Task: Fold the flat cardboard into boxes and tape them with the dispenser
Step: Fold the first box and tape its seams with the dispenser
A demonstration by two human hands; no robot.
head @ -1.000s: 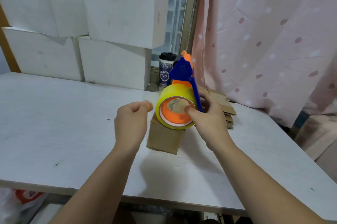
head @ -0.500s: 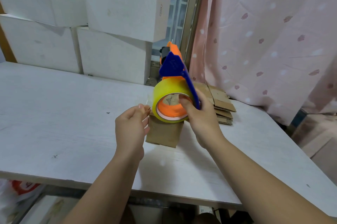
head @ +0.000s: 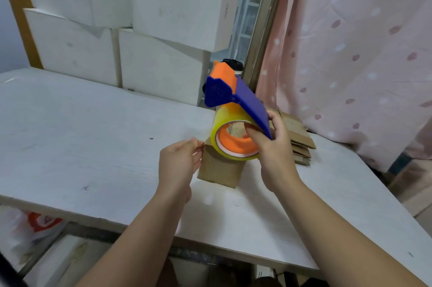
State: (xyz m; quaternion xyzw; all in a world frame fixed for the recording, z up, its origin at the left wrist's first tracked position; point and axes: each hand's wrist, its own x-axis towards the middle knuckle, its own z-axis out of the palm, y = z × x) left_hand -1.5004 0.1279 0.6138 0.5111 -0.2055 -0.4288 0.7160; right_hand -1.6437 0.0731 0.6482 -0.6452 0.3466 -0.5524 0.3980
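Observation:
A small brown cardboard box (head: 218, 169) stands on the white table (head: 93, 137). My right hand (head: 273, 153) grips the blue and orange tape dispenser (head: 233, 92), thumb inside the roll's core; its yellowish clear tape roll (head: 218, 132) sits over the box top. My left hand (head: 178, 165) is at the box's upper left corner, fingertips pinching the clear tape end there. A stack of flat cardboard (head: 299, 141) lies behind my right hand.
Large white boxes (head: 159, 69) are stacked at the table's back. A dark paper cup (head: 233, 66) stands behind the dispenser by the window frame. A pink dotted curtain (head: 350, 52) hangs on the right. A plastic bag (head: 35, 223) lies under the table's left edge.
My left hand moved from the air down to the box's upper left corner with the tape end. The dispenser came down closer to the box top.

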